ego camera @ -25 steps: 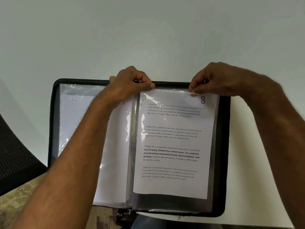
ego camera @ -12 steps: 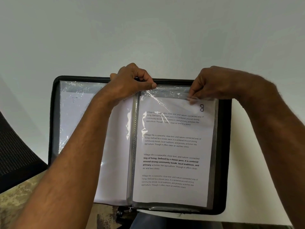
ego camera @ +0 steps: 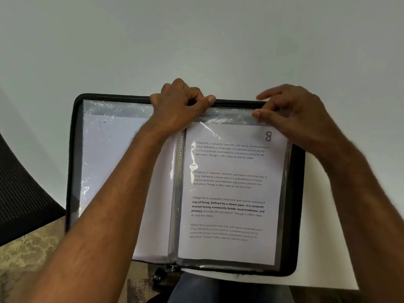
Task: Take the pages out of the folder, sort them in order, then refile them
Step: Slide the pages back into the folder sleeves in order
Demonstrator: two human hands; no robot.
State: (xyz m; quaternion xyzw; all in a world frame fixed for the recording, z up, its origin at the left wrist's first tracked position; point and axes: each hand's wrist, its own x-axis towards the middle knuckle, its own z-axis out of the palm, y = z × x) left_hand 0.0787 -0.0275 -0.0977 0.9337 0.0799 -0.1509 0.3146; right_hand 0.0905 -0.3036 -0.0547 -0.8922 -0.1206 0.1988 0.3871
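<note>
A black zip folder (ego camera: 74, 149) lies open on the white table. Its right clear sleeve (ego camera: 229, 116) holds a printed page marked 8 (ego camera: 229, 193), which sits fully inside, its top edge below the sleeve mouth. The left sleeve holds a page (ego camera: 109, 162) showing its blank back. My left hand (ego camera: 179, 103) grips the top of the right sleeve near the spine, fingers curled, thumb along the folder's top rim. My right hand (ego camera: 299, 114) rests its thumb on the sleeve's top right corner, with the index finger lifted off and apart from the thumb.
The white table (ego camera: 196, 40) stretches away beyond the folder. A black mesh chair (ego camera: 19, 193) stands at the left over a mottled floor (ego camera: 28, 259). The folder's near edge and zip pull (ego camera: 172, 268) overhang the table above my leg (ego camera: 218, 289).
Page 8 has slid down into the right sleeve until its top edge went below the mouth. My right hand has let go of the page and its index finger has lifted.
</note>
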